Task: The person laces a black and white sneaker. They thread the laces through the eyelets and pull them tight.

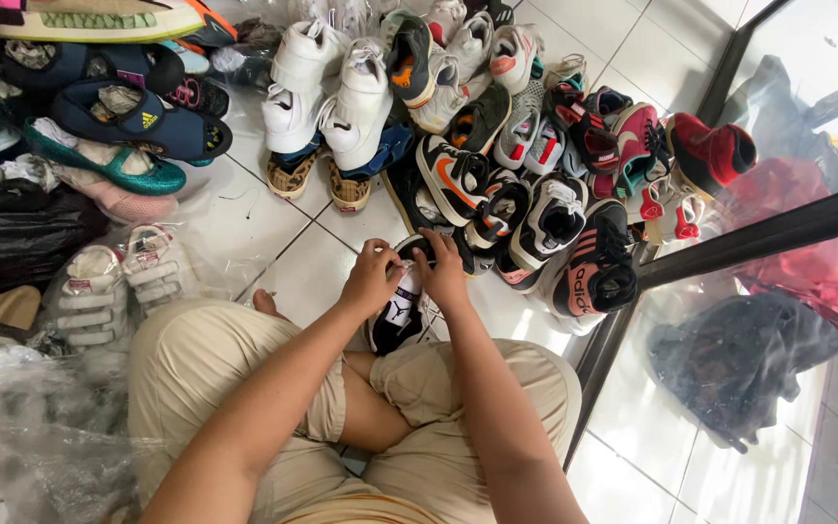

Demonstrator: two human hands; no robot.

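Note:
I sit cross-legged on a white tiled floor in beige shorts. A small black and white sneaker rests toe-up against my crossed legs. My left hand grips its upper left side, fingers curled over the opening. My right hand holds the upper right side, thumb and fingers pinched at the tongue or laces. Both hands touch each other over the shoe's top, which they partly hide.
A big pile of sneakers spreads ahead, white high-tops among them. Sandals and dark shoes lie at the left, with black bags and clear plastic. A glass panel with a dark frame stands to the right.

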